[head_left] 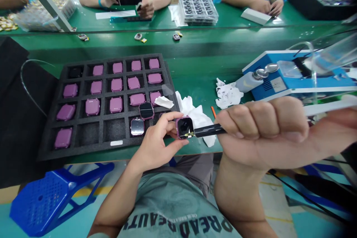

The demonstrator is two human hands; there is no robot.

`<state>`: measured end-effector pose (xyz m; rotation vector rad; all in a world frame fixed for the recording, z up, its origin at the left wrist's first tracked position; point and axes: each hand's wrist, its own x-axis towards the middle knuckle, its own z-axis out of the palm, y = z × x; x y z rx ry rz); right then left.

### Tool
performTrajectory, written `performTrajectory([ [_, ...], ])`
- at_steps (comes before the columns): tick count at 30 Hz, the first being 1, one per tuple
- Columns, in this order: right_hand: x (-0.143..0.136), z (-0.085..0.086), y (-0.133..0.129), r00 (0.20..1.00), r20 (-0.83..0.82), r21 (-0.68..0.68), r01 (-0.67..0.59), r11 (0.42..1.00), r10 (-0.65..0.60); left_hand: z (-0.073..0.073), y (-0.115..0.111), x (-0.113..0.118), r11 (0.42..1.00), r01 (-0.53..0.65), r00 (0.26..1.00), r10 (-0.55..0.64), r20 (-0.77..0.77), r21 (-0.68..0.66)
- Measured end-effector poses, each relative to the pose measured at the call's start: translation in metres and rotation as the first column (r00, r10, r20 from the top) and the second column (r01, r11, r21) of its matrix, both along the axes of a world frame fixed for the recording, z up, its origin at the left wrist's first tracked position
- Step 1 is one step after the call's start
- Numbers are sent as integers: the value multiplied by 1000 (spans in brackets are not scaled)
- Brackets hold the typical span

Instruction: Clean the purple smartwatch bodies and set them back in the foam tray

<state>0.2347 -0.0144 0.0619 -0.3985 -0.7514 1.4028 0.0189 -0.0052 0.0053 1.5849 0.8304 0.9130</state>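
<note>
My left hand (153,143) grips a purple-cased smartwatch (180,128) by its sides, its black screen facing up. From the right, my right hand (262,130) is wrapped round a black pen-like tool (209,130). The tool's thin gold-coloured tip is at the lower edge of the screen; whether it touches cannot be made out. Left of my left hand is a black foam tray (89,152) with purple watch cases in many of its slots. Two watches, a dark-screened one (146,110) and one with a bright reflection (137,126), lie screen up at its near right part.
Crumpled white tissue (196,113) lies behind the held watch. A pump bottle (249,80) and a blue machine (279,81) stand at the right. Across the green bench, co-workers handle small parts beside a clear box (198,9). A blue stool (41,200) is below left.
</note>
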Motion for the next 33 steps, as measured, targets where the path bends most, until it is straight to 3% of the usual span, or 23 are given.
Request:
performTrajectory([
  [20,-2,1,7,999,-48,31,7,999,-5,-2,-1,-1,1000,1,1000,-1,-18,17],
  [29,-4,14,10,1000,13,39,-23,999,23,-6,-1,-1,1000,14,1000,-14,-3,25],
  [33,1,10,22,996,69,99,-58,993,52,-5,0,-2,1000,13,1000,-13,-5,21],
])
